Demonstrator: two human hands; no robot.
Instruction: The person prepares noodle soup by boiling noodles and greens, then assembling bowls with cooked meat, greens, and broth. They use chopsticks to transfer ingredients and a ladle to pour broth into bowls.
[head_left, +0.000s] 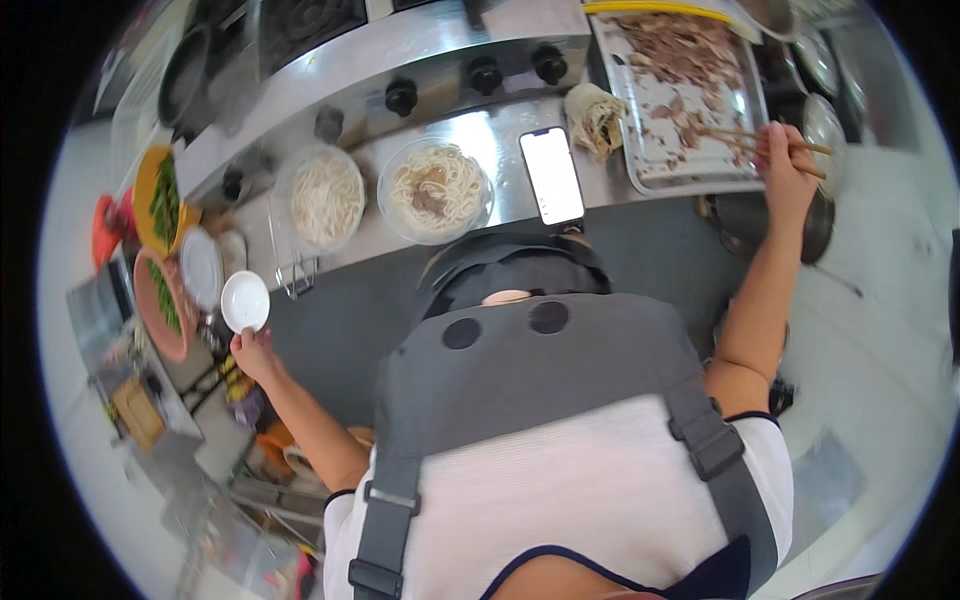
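My right hand holds a pair of wooden chopsticks, their tips on meat pieces in a metal tray. At the left, my left hand grips the edge of a small white dish, held out past the counter. On the steel counter stand two clear plastic bowls: one holds pale noodles, the other noodles topped with some meat. A smartphone with a lit screen lies between the bowls and the tray. Sliced meat is heaped at the tray's far end.
A partly opened wrapped bundle touches the tray's left side. Black stove knobs line the panel behind the counter. A yellow bowl and a pink bowl with chopped greens stand at the left. A wire rack piece overhangs the counter edge.
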